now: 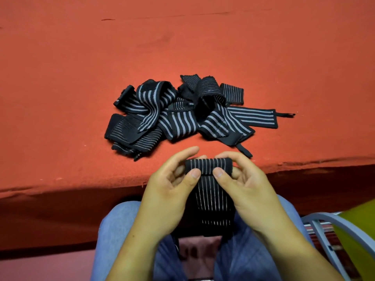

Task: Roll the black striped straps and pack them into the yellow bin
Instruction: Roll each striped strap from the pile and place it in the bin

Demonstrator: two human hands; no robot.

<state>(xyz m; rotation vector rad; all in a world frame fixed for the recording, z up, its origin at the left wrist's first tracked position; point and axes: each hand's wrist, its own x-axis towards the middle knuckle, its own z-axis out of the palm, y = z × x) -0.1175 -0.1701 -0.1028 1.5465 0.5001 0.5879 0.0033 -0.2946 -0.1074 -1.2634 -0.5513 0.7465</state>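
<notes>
A black strap with thin grey stripes [211, 201] hangs down over my lap, its top end wound into a small roll [209, 163]. My left hand [172, 189] pinches the roll's left end between thumb and fingers. My right hand [245, 185] pinches its right end the same way. A tangled pile of several more black striped straps [182, 114] lies on the red surface just beyond my hands. A corner of the yellow bin [359, 226] shows at the lower right edge.
The red cloth-covered surface [182, 47] stretches far beyond the pile, its front edge just under my hands. A grey chair frame [332, 224] stands at my right, beside the bin. My blue-jeaned legs fill the bottom of the view.
</notes>
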